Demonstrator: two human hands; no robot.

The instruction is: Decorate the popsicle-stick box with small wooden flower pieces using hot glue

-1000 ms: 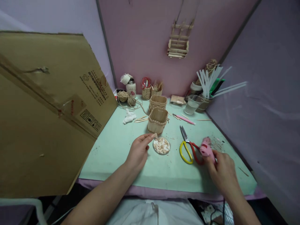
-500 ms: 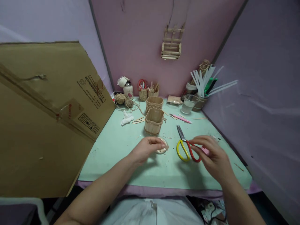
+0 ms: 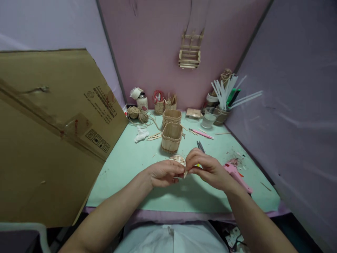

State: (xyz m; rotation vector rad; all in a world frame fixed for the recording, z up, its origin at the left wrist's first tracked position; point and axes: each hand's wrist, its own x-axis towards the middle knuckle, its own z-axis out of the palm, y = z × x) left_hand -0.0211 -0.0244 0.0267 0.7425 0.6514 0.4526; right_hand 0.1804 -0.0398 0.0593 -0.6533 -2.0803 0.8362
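My left hand (image 3: pixel 163 173) and my right hand (image 3: pixel 206 169) meet low over the front of the table, fingers pinched together on a small, thin, pale wood-coloured piece (image 3: pixel 185 173). Just behind them lies a small round dish (image 3: pixel 177 159) with light bits in it, partly covered by my fingers. Beyond that stands a small wooden basket (image 3: pixel 171 141) with a braided rim. My right hand hides most of the scissors (image 3: pixel 201 146); their blades and a bit of yellow handle show. To its right lies a pink glue gun (image 3: pixel 238 177).
A second basket (image 3: pixel 171 116) stands behind the first. Twine balls (image 3: pixel 133 112), a white tissue (image 3: pixel 141 134), a pink pen-like tool (image 3: pixel 202 134) and a plastic cup of liquid (image 3: pixel 209 119) lie or stand around. A large cardboard sheet (image 3: pixel 52 151) leans at left.
My right hand has left the scissors' red handle and moved left to my left hand, joining it on the small piece. My left hand has come slightly nearer to me.
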